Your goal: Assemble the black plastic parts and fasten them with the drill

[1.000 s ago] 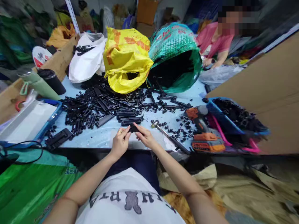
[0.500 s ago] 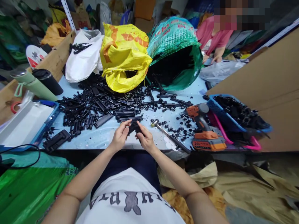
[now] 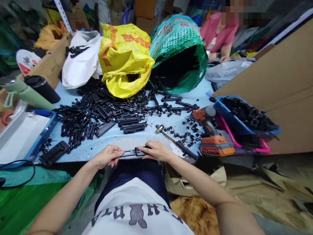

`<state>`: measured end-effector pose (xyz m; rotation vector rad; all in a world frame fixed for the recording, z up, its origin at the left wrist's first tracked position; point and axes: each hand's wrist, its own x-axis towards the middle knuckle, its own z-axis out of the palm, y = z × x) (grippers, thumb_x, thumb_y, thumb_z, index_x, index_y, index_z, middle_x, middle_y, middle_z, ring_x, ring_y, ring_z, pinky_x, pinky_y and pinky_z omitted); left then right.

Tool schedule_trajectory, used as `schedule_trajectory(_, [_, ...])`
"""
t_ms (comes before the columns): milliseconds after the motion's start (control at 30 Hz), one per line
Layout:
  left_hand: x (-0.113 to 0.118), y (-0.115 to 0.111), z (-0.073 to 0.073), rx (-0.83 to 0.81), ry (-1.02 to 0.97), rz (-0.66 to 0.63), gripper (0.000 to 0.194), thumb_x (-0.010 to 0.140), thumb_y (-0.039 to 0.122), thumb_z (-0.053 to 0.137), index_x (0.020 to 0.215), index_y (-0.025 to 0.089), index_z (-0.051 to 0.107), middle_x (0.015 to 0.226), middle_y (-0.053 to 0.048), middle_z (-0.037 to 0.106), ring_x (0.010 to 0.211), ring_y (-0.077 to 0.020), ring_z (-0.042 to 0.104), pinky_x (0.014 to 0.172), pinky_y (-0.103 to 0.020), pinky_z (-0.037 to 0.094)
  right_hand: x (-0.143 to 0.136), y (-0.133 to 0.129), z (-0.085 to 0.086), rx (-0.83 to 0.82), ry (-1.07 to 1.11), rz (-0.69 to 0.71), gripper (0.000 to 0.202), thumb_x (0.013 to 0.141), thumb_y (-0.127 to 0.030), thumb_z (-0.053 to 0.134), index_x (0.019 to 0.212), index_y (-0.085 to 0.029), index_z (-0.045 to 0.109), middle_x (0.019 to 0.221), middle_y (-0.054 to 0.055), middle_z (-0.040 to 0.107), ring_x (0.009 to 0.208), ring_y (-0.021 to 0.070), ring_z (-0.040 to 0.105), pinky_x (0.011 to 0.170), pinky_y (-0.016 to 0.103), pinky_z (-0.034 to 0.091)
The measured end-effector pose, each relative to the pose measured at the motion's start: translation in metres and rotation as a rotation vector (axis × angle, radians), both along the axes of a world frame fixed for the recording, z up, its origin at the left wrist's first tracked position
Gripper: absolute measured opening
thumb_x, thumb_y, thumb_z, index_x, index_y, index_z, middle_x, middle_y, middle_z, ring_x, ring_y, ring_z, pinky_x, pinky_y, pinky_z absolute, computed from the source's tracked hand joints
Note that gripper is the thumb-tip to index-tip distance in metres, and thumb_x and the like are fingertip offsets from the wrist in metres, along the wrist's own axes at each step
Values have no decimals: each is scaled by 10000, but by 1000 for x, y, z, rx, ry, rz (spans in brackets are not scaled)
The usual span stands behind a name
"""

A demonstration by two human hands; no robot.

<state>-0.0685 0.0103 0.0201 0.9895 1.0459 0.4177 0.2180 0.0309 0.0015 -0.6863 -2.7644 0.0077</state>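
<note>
A slotted black plastic part (image 3: 131, 152) spans the gap between my two hands at the table's front edge. Its left end is pinched by my left hand (image 3: 110, 155), while my right hand (image 3: 156, 151) grips the right end, near a joint. Behind them lie stacked black parts (image 3: 133, 125) and a large heap of similar loose pieces (image 3: 85, 114). To the right of my hands rests a hammer (image 3: 174, 141), with small black-headed pins (image 3: 186, 132) scattered around it.
An orange and black cordless drill (image 3: 214, 143) and a blue basket (image 3: 246, 116) of black parts stand right. White, yellow (image 3: 126, 58) and green sacks (image 3: 178, 52) line the back. Left are a green bottle (image 3: 29, 94), black cup and blue tray. A person in pink (image 3: 217, 32) works beyond.
My hands have lowered toward me and moved apart, stretching the black part out sideways between them. The camera view has shifted slightly.
</note>
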Motion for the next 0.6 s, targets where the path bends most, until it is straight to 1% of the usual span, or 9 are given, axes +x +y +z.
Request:
schedule_trajectory(100, [-15, -5, -1, -17, 59, -6, 444, 683, 525, 669, 809, 107, 586, 426, 19, 543, 300, -33, 409, 314, -119, 204, -10, -3, -3, 38, -76, -4, 502, 920, -501, 371, 1339, -235, 449, 795, 48, 525, 664, 131, 476, 585, 233, 375])
schedule_trajectory(200, [-22, -10, 1, -19, 92, -13, 465, 683, 539, 666, 835, 108, 579, 429, 19, 544, 308, -33, 407, 323, -119, 207, -17, -1, -4, 33, -91, 8, 504, 914, -529, 359, 1327, -259, 464, 797, 41, 526, 671, 132, 474, 586, 236, 356])
schedule_trajectory(300, [-24, -13, 5, -17, 122, -22, 525, 672, 574, 657, 893, 104, 577, 426, 17, 543, 308, -35, 396, 325, -125, 199, -17, 0, -4, 13, -108, 24, 495, 907, -541, 371, 1310, -277, 481, 802, 32, 530, 685, 129, 483, 603, 235, 354])
schedule_trajectory(433, [-17, -18, 9, -11, 171, -32, 581, 647, 604, 657, 922, 98, 581, 428, 14, 542, 310, -39, 389, 326, -133, 207, -17, -3, -2, 22, -93, 45, 493, 896, -544, 398, 1302, -279, 489, 797, 27, 534, 691, 129, 490, 609, 236, 358])
schedule_trajectory(533, [-16, -20, 13, -16, 182, -38, 583, 629, 602, 669, 920, 103, 589, 436, 14, 544, 315, -44, 397, 327, -135, 220, -15, -4, -7, 62, -37, 71, 503, 881, -559, 418, 1285, -274, 506, 777, 21, 528, 682, 126, 490, 605, 234, 369])
schedule_trajectory(600, [-24, -21, 20, -22, 209, -12, 578, 602, 599, 685, 897, 110, 595, 425, 19, 534, 312, -50, 398, 323, -139, 221, -3, -1, -14, 84, 6, 82, 492, 877, -564, 417, 1263, -279, 525, 757, 14, 517, 671, 118, 490, 610, 227, 380])
